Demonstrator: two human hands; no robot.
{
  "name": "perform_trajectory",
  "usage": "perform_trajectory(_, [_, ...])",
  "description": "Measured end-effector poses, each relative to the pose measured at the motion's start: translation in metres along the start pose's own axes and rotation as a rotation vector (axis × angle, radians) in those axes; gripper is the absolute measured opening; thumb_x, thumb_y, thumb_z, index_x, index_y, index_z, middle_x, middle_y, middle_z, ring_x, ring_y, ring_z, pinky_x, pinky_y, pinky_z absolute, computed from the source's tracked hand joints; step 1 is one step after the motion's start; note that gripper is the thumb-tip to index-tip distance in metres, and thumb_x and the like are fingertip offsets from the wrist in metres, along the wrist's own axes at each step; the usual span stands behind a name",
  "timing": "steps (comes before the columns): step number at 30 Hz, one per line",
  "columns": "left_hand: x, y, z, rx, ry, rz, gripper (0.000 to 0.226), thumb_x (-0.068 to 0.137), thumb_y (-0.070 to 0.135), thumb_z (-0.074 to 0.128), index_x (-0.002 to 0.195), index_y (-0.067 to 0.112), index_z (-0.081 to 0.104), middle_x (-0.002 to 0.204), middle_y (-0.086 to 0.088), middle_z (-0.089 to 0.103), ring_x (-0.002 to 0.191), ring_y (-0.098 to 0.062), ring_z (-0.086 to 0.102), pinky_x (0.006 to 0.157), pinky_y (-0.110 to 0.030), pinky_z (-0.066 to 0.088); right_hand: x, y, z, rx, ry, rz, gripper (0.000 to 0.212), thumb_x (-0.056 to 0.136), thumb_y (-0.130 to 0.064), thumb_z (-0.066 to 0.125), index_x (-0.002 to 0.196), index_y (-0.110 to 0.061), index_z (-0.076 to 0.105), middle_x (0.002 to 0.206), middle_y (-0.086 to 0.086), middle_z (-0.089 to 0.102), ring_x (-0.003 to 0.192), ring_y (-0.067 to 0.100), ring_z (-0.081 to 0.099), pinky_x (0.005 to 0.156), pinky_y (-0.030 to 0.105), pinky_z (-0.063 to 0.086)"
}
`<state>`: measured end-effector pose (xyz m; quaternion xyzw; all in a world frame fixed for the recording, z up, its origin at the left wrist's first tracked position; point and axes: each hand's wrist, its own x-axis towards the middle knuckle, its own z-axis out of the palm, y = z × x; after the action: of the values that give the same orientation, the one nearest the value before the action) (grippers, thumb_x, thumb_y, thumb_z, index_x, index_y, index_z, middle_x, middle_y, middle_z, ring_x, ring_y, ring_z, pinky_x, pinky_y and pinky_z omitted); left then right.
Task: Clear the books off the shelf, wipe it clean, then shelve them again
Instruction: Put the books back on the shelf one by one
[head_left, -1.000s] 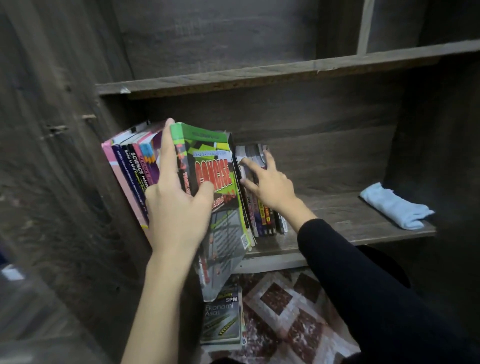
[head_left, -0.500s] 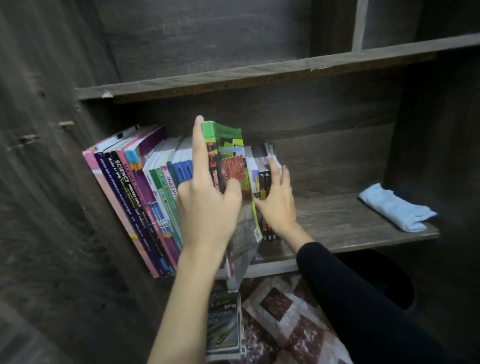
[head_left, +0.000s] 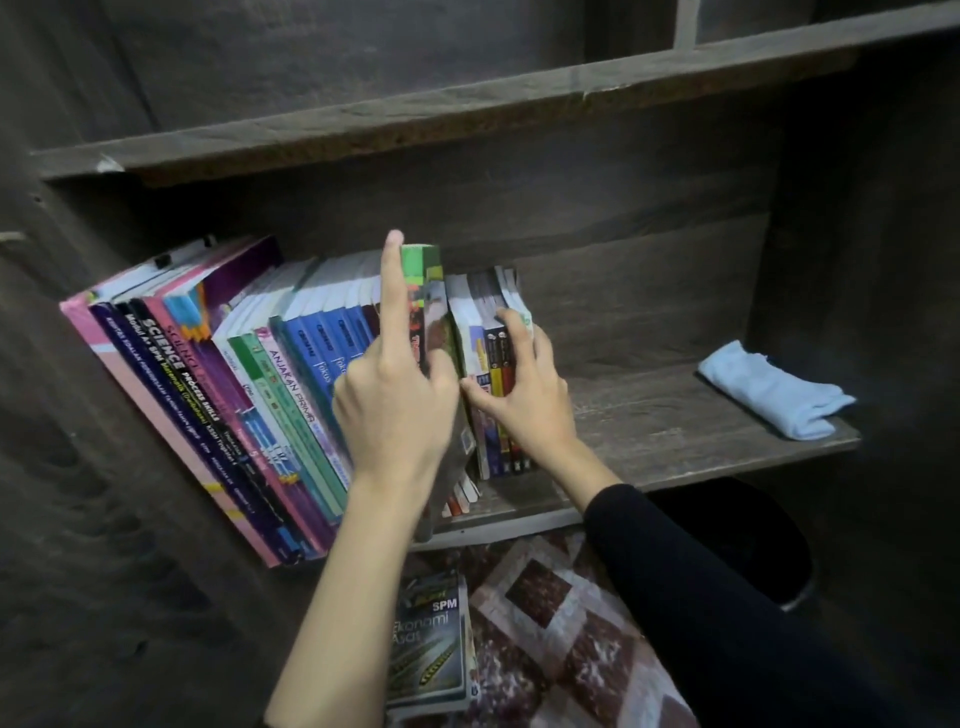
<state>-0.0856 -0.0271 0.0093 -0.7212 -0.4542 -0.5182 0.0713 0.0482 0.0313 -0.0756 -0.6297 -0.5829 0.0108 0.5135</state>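
A row of books (head_left: 249, 395) leans left on the wooden shelf (head_left: 654, 431). My left hand (head_left: 395, 395) grips a green-topped book (head_left: 428, 291) standing in the row, index finger straight up along its spine and thumb on its cover. Right of it stand a few slim books (head_left: 493, 358). My right hand (head_left: 524, 395) holds these slim books from the right, fingers curled over their edges and thumb at their spines. A light blue cloth (head_left: 769, 395) lies folded at the shelf's right end.
One book, marked Ekonomi Asas (head_left: 431, 644), lies on the patterned floor mat (head_left: 561, 613) below the shelf. An upper shelf board (head_left: 467, 109) runs overhead. Dark wooden side walls close in left and right. Bare shelf surface lies between the slim books and the cloth.
My left hand has pushed the green-topped book from a tilted, pulled-out pose into the row, nearly upright. My right hand shifted from pressing the slim books aside to holding them against it.
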Motion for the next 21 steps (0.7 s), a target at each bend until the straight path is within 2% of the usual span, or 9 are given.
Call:
perform_trajectory(4, [-0.011,-0.008,0.018,-0.025,0.058,0.016,0.072,0.078,0.008,0.059,0.145,0.011,0.034,0.048,0.011,0.035,0.041,0.007,0.021,0.048,-0.014,0.026,0.000,0.000,0.001,-0.023,0.010,-0.011,0.076,0.081,-0.049,0.066,0.139,-0.042,0.017,0.146,0.006,0.031,0.120,0.031,0.051,0.090,0.050,0.050])
perform_trajectory(7, [-0.018,-0.011,0.029,-0.014,0.108,0.038,0.071,0.078,0.008,0.060,0.144,0.012,0.034,0.052,0.004,0.048,0.040,-0.006,0.029,0.048,-0.017,0.031,0.001,0.001,0.000,-0.014,0.025,-0.015,0.077,0.080,-0.048,0.067,0.135,-0.045,0.014,0.145,0.007,0.033,0.119,0.032,0.052,0.089,0.051,0.051])
perform_trajectory(10, [-0.024,-0.016,0.037,-0.010,0.163,0.060,0.067,0.080,0.010,0.057,0.143,0.013,0.034,0.058,0.008,0.042,0.044,-0.006,0.031,0.051,-0.012,0.028,0.001,0.002,-0.001,-0.004,0.032,-0.017,0.077,0.079,-0.046,0.068,0.134,-0.046,0.013,0.144,0.007,0.034,0.118,0.032,0.052,0.087,0.051,0.051])
perform_trajectory(12, [-0.030,-0.020,0.042,-0.022,0.180,0.039,0.071,0.080,0.007,0.059,0.143,0.017,0.027,0.055,0.007,0.043,0.043,-0.008,0.033,0.048,-0.017,0.031,0.001,0.003,0.000,-0.009,0.030,-0.013,0.078,0.079,-0.047,0.068,0.134,-0.045,0.013,0.144,0.007,0.034,0.119,0.033,0.052,0.087,0.051,0.051])
perform_trajectory(14, [-0.036,-0.025,0.049,-0.026,0.211,0.015,0.077,0.077,0.003,0.064,0.142,0.017,0.027,0.054,0.001,0.049,0.044,-0.008,0.034,0.050,-0.015,0.028,0.000,0.003,0.001,-0.016,0.032,-0.022,0.079,0.079,-0.047,0.068,0.135,-0.044,0.013,0.144,0.008,0.034,0.118,0.033,0.052,0.087,0.051,0.050])
perform_trajectory(16, [-0.044,-0.030,0.058,-0.036,0.234,-0.004,0.077,0.075,0.004,0.067,0.141,0.017,0.029,0.062,-0.006,0.061,0.049,-0.010,0.039,0.055,-0.015,0.028,0.000,0.004,0.001,-0.016,0.037,-0.030,0.079,0.080,-0.047,0.068,0.137,-0.042,0.014,0.143,0.008,0.035,0.117,0.032,0.052,0.088,0.051,0.050])
perform_trajectory(18, [-0.049,-0.034,0.067,-0.037,0.251,-0.017,0.077,0.076,0.007,0.068,0.142,0.017,0.029,0.082,-0.012,0.068,0.063,-0.019,0.054,0.059,-0.025,0.041,0.000,0.005,0.001,-0.025,0.039,-0.028,0.080,0.080,-0.047,0.067,0.141,-0.038,0.017,0.143,0.008,0.035,0.116,0.032,0.053,0.088,0.049,0.050])
perform_trajectory(19, [-0.051,-0.036,0.072,-0.044,0.261,-0.030,0.078,0.076,0.007,0.069,0.142,0.018,0.029,0.096,-0.014,0.068,0.079,-0.023,0.058,0.066,-0.030,0.046,0.000,0.005,0.001,-0.029,0.039,-0.028,0.080,0.080,-0.047,0.067,0.142,-0.036,0.018,0.143,0.008,0.035,0.115,0.032,0.054,0.087,0.049,0.051])
perform_trajectory(21, [-0.053,-0.042,0.080,-0.049,0.305,-0.060,0.077,0.076,0.009,0.071,0.142,0.017,0.032,0.116,-0.015,0.057,0.101,-0.024,0.049,0.082,-0.034,0.042,0.000,0.005,0.001,-0.028,0.038,-0.031,0.079,0.080,-0.047,0.067,0.140,-0.039,0.016,0.142,0.007,0.035,0.114,0.032,0.055,0.086,0.050,0.051])
